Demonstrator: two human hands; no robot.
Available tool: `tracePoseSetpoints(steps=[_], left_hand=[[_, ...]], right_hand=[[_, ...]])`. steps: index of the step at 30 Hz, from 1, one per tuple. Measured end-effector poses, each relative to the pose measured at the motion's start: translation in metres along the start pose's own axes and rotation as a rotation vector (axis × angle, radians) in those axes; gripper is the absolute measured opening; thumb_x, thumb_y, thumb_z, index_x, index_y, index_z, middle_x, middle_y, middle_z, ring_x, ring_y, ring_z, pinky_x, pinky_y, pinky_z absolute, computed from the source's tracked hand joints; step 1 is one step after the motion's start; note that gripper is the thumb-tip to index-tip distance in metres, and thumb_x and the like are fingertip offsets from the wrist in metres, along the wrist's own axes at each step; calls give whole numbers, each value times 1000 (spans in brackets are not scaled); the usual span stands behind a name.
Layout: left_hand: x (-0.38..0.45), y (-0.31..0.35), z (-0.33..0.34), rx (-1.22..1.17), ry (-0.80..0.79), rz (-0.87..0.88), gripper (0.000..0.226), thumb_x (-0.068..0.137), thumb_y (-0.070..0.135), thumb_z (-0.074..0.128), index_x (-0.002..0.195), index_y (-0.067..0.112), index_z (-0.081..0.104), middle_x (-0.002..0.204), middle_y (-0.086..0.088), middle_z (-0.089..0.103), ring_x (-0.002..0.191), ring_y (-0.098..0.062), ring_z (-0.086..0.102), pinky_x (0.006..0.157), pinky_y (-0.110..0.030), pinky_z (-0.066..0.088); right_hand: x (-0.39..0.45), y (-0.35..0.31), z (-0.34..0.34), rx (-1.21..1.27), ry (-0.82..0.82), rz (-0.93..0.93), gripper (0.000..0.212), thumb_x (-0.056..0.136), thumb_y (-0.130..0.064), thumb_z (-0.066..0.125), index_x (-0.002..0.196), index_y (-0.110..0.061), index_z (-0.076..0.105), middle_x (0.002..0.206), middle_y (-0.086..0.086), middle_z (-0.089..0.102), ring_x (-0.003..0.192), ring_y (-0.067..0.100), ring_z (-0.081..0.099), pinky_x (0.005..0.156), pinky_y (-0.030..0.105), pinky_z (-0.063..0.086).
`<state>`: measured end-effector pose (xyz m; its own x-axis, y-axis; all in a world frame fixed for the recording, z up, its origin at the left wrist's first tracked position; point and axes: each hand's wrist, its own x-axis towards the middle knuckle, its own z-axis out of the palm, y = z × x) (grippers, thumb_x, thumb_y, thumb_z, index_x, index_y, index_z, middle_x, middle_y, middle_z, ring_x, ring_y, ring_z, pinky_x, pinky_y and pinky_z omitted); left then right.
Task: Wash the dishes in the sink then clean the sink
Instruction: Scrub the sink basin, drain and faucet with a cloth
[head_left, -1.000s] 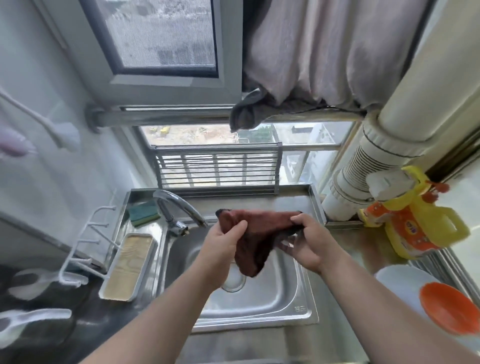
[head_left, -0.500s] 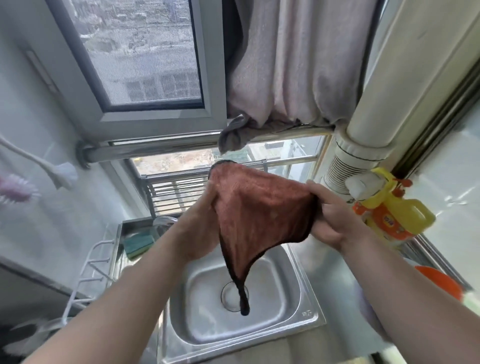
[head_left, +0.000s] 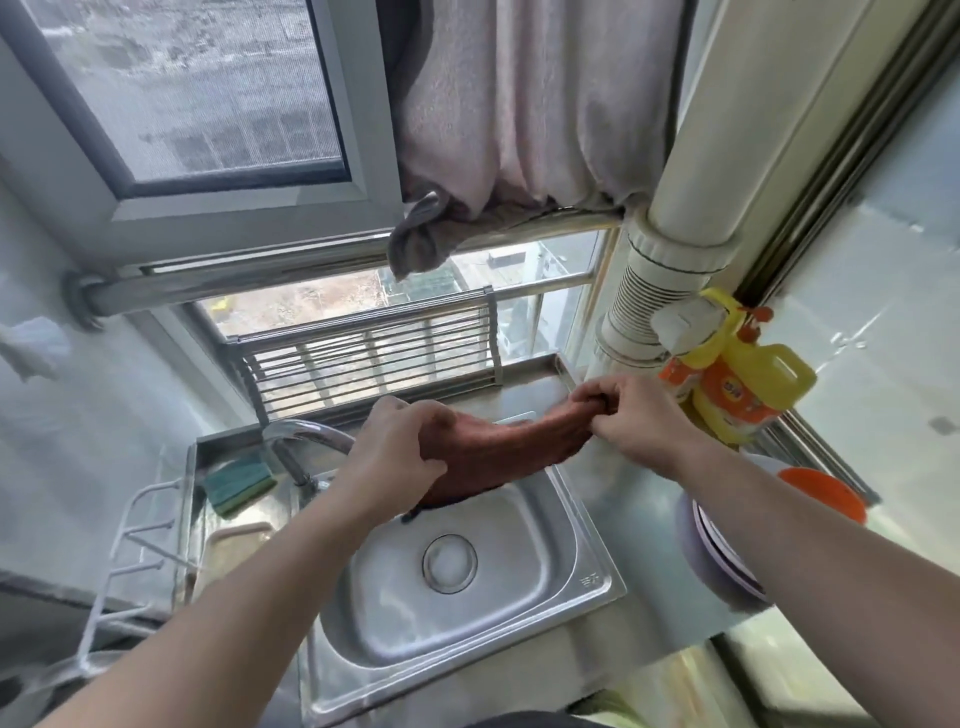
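Two hands hold one reddish-brown cloth (head_left: 511, 441) above the back part of the steel sink (head_left: 597, 582) in the head view, the only view there is. The left hand (head_left: 392, 457) has its fingers curled round the cloth's left end, the knuckles up, and the right hand (head_left: 631, 415) pinches the right end between curled fingers and thumb. The cloth is bunched lengthwise into a thick roll that runs from one hand to the other, sagging a little in the middle, with a dark corner hanging down behind the left wrist. Under it the sink basin shows its round drain (head_left: 449, 564) near the middle. The faucet (head_left: 306, 439) arches from the left rim toward the left hand. A green and yellow sponge (head_left: 239, 483) lies on the ledge left of the faucet, and a shallow metal tray (head_left: 228, 551) sits just in front of the sponge. A white wire rack (head_left: 130, 551) stands at the far left. Behind the sink a slatted metal rack (head_left: 369, 358) leans before the window. At the right, beside a white ribbed pipe (head_left: 649, 306), stands a yellow detergent bottle (head_left: 743, 384). On the counter right of the sink, a pale plate (head_left: 711, 551) lies partly under the right forearm, with an orange bowl (head_left: 821, 493) just beyond it.
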<state>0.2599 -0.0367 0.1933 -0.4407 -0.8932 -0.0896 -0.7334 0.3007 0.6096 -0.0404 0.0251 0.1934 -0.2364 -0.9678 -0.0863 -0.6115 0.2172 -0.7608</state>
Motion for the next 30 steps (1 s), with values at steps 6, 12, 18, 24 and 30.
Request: tracePoseSetpoints(steps=[6, 12, 18, 24, 30], left_hand=[[1, 8, -19, 74, 95, 87, 6, 91, 37, 79, 97, 36, 80, 103, 12, 53, 94, -6, 51, 80, -24, 40], [4, 35, -44, -961, -14, -71, 9, 91, 19, 79, 87, 14, 73, 85, -10, 72, 80, -23, 69, 76, -42, 59], [3, 46, -2, -1084, 22, -504, 12, 99, 27, 74, 105, 16, 75, 102, -17, 78, 84, -33, 76, 73, -52, 64], [-5, 63, 52, -1184, -334, -551, 46, 108, 46, 51, 118, 9, 76, 114, -15, 78, 101, -30, 76, 85, -45, 61], [0, 51, 124, -1162, -436, -683, 45, 108, 49, 49, 122, 15, 76, 116, -10, 79, 112, -29, 75, 108, -45, 53]], right_hand=[[-5, -8, -29, -287, -91, 2, 4, 93, -28, 76, 90, -30, 78, 104, -5, 63, 98, 12, 62, 91, 33, 49], [-13, -30, -55, 875, -22, 28, 21, 74, -31, 91, 86, -17, 80, 92, 9, 76, 94, 22, 73, 90, 45, 55], [-52, -1, 33, 1501, -396, 560, 61, 106, -53, 39, 138, -9, 66, 148, 22, 57, 138, 41, 54, 123, 59, 29], [-61, 9, 81, 1578, -343, 626, 83, 99, -72, 31, 137, -8, 67, 146, 27, 56, 136, 43, 53, 124, 62, 23], [-48, 63, 107, 1312, -216, 891, 55, 108, -49, 45, 132, -4, 68, 124, 27, 71, 112, 41, 71, 103, 59, 52]])
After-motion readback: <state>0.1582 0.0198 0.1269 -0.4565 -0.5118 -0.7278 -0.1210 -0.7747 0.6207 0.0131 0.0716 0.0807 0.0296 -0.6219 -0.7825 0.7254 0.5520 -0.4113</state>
